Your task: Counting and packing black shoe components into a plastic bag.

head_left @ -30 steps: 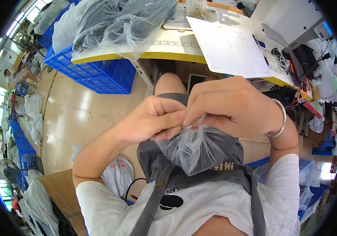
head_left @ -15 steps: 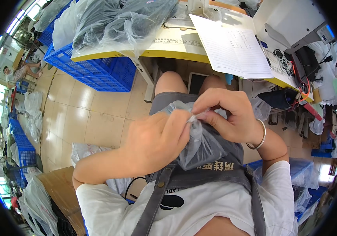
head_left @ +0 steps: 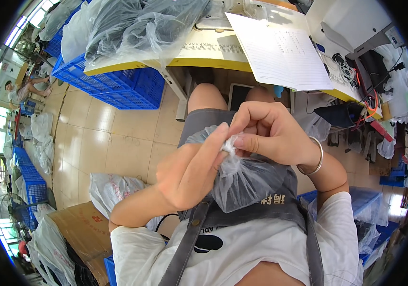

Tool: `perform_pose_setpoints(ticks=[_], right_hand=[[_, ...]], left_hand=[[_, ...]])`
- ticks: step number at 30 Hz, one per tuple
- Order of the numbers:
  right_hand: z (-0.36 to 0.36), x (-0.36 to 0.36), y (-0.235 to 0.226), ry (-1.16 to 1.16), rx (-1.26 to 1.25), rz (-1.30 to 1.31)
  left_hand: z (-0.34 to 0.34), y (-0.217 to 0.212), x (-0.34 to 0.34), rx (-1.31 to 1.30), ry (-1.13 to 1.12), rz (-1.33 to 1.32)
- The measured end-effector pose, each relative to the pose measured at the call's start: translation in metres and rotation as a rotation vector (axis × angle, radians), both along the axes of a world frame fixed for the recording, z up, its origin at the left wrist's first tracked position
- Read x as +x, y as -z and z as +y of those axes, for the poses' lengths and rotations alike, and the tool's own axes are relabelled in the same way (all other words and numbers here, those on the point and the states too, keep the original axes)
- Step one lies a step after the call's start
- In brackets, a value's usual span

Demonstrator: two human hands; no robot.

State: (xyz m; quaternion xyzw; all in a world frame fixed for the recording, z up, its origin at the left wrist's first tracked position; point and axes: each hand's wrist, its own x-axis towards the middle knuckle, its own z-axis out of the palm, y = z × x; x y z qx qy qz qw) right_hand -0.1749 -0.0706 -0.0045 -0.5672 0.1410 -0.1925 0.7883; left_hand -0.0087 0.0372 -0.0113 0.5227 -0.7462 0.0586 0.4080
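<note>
Over my lap, a clear plastic bag point(head_left: 247, 181) is bunched up, with its twisted neck between my two hands. My left hand point(head_left: 192, 169) is closed around the gathered plastic, its index finger pointing up along the neck. Pinching the same twist between thumb and index finger is my right hand point(head_left: 270, 131), which has a bangle at the wrist. The bag's loose end fans out below the fingers, over the grey apron point(head_left: 280, 209). Whether the twist is knotted cannot be made out, as the fingers partly cover it.
Ahead stands a sewing table point(head_left: 204, 62) with a yellow edge, bearing an open notebook point(head_left: 280, 57) and a large plastic-wrapped bundle point(head_left: 142, 28). Blue crates point(head_left: 132, 90) stand at its left. A cardboard box point(head_left: 80, 229) lies at lower left. Far left, another person point(head_left: 18, 90) sits.
My left hand has turned, with its index finger now raised along the neck. The bag's loose end has spread wider below the fingers. My right hand keeps its pinch.
</note>
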Motion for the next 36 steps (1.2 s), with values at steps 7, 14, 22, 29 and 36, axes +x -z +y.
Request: perform_pose_setpoints(ticks=[7, 14, 22, 29, 36], right_hand=[[0.003, 0.001, -0.002, 0.259, -0.849, 0.037], [-0.025, 0.0, 0.008, 0.085, -1.412, -0.196], [-0.024, 0.001, 0.009, 0.273, -1.903, -0.358], [0.013, -0.012, -0.013, 0.334, -1.222, 0.052], [0.03, -0.003, -0.014, 0.277, -1.161, 0.239]], left_hand=[[-0.01, 0.003, 0.005, -0.158, 0.103, 0.011], [-0.011, 0.002, -0.002, -0.076, 0.093, 0.195], [-0.014, 0.005, -0.001, 0.044, 0.138, 0.363], [-0.01, -0.008, 0.001, 0.507, 0.2, 0.695], [-0.019, -0.039, 0.03, 1.222, 0.496, 0.902]])
